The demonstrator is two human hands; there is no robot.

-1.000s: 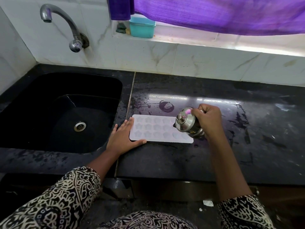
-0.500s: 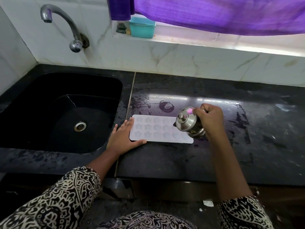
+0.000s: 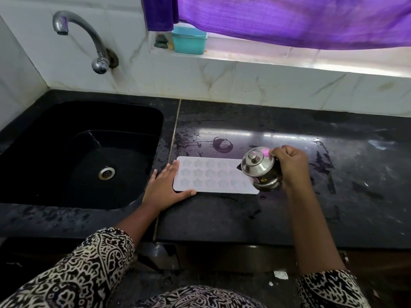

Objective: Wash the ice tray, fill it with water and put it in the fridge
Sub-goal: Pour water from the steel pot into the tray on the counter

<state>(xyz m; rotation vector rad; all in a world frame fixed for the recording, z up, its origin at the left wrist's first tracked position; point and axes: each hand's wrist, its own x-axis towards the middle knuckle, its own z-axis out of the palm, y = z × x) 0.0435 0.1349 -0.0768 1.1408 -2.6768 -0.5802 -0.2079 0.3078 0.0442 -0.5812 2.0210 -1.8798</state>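
Tray (image 3: pixel 209 176) lies flat on tabletop (image 3: pixel 222 218), just right of sink (image 3: pixel 124 121), long axis left-right. Left hand (image 3: pixel 163 190) has its grip released: fingers straight at tray's left end, thumb along near edge. Right hand (image 3: pixel 291 165) grasps lidded steel pot (image 3: pixel 260 172), tilted over tray's right end. Filling likely works leftward from there. Versus earlier frame: pot a touch further right, tray and left hand unmoved.

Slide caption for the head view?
Left hand braces the ice tray on the counter; right hand holds a tilted steel pot over it.
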